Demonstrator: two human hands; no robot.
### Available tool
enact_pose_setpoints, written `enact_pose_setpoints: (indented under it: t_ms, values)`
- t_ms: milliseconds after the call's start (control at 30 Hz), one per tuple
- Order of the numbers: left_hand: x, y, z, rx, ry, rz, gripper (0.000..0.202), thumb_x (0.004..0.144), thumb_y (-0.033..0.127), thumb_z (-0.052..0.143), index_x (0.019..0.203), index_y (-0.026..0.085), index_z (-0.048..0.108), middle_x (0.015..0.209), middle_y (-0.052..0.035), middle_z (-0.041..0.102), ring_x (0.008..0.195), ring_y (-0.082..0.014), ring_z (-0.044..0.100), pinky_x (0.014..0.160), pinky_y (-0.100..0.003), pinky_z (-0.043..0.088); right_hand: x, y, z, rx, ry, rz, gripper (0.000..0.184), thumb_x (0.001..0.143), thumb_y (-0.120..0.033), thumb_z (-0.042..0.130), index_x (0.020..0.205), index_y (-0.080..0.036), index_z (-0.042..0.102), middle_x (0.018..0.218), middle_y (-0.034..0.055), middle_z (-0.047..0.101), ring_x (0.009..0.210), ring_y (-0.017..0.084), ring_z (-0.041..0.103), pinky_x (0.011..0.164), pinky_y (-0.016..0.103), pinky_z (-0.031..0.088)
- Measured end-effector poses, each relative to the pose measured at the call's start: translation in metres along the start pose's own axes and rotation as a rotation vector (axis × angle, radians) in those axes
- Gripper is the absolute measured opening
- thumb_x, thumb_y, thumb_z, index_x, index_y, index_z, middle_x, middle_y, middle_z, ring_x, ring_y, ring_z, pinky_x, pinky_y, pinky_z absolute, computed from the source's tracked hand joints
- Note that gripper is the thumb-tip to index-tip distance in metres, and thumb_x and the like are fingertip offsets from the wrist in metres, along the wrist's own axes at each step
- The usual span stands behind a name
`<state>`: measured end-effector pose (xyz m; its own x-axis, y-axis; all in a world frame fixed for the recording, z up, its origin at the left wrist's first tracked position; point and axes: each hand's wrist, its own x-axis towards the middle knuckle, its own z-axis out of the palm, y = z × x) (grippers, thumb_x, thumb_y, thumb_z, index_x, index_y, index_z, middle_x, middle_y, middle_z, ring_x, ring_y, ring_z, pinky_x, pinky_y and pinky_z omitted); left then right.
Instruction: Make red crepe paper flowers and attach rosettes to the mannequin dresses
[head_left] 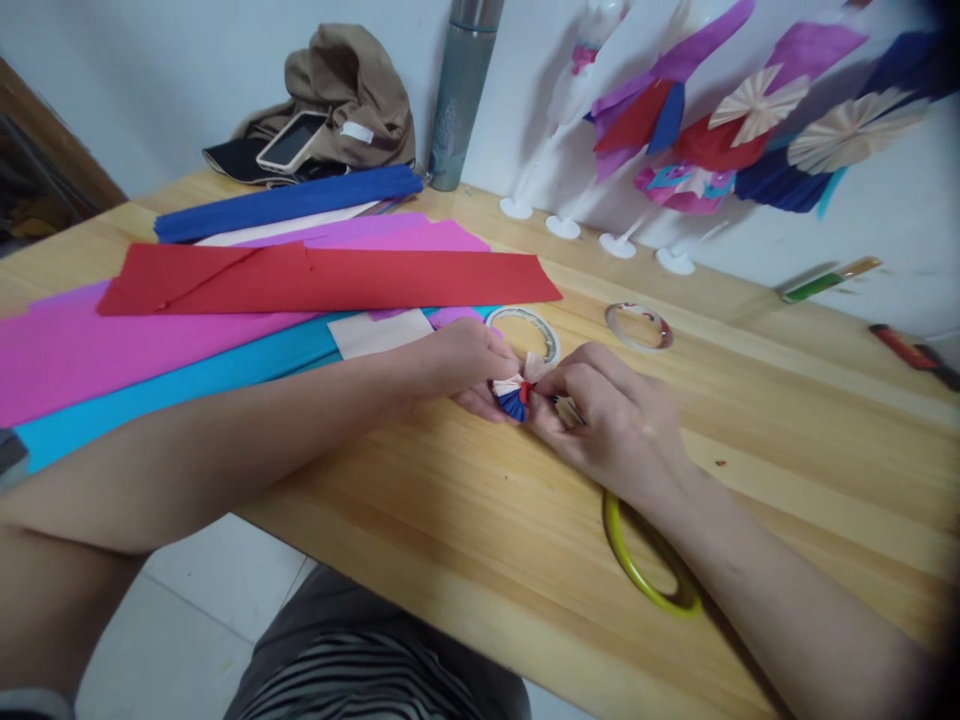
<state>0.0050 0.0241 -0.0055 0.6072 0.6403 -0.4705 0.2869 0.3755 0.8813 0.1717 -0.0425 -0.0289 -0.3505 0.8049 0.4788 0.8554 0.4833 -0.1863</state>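
Observation:
A small pleated paper bow point(514, 404), cream and dark blue with a red band at its middle, is held just above the wooden table. My left hand point(472, 365) is closed around its left side, fingers behind the pleats. My right hand point(611, 410) pinches the bow at the red band with thumb and forefinger. Under my right wrist lies a yellow looped handle point(626, 555), the rest of it hidden by the hand. A roll of tape point(553, 335) lies right behind the bow.
Crepe paper in red point(337, 280), pink point(52, 350), teal point(180, 400) and blue point(292, 203) covers the left side. Behind stand a grey-green bottle point(465, 100) and several white stands point(617, 244) with paper figures. A second tape ring point(667, 338) and a cutter point(904, 345) lie right.

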Motion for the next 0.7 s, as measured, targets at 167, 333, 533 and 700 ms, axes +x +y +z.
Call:
enact_pose_setpoints:
  t_ms: [167, 333, 533, 700]
  values:
    - [0.0040, -0.0030, -0.0008, 0.174, 0.014, 0.097, 0.026, 0.084, 0.011, 0.047, 0.062, 0.012, 0.060, 0.058, -0.0005, 0.060, 0.056, -0.0092, 0.060, 0.058, -0.019, 0.054, -0.0003, 0.0027, 0.0013, -0.030, 0.012, -0.046, 0.014, 0.083, -0.018, 0.054, 0.070, -0.024, 0.054, 0.072, 0.0066, 0.060, 0.061, 0.018, 0.056, 0.055, 0.032, 0.041]
    - [0.0070, -0.0061, -0.0011, 0.419, 0.059, 0.295, 0.026, 0.083, 0.012, 0.046, 0.061, 0.013, 0.061, 0.058, 0.0008, 0.055, 0.057, -0.0109, 0.058, 0.049, -0.018, 0.049, 0.0013, 0.0011, 0.0007, 0.068, 0.033, -0.054, 0.013, 0.081, -0.012, 0.053, 0.073, -0.023, 0.055, 0.071, 0.0048, 0.060, 0.060, 0.016, 0.055, 0.052, 0.030, 0.041]
    - [0.0060, -0.0074, -0.0008, 0.542, 0.064, 0.343, 0.027, 0.082, 0.011, 0.046, 0.063, 0.012, 0.065, 0.058, 0.0002, 0.059, 0.060, -0.0119, 0.061, 0.052, -0.018, 0.046, 0.0040, -0.0057, -0.0028, 0.204, -0.020, 0.086, 0.014, 0.078, -0.011, 0.055, 0.070, -0.022, 0.057, 0.067, 0.0038, 0.059, 0.059, 0.016, 0.056, 0.053, 0.030, 0.041]
    - [0.0039, -0.0064, 0.0012, 0.594, 0.051, 0.336, 0.026, 0.082, 0.009, 0.047, 0.062, 0.012, 0.064, 0.059, -0.0004, 0.059, 0.063, -0.0125, 0.063, 0.052, -0.018, 0.044, 0.0052, -0.0067, -0.0017, 0.312, -0.076, 0.279, 0.011, 0.073, -0.016, 0.059, 0.064, -0.021, 0.057, 0.061, 0.0009, 0.060, 0.054, 0.014, 0.053, 0.052, 0.029, 0.041]
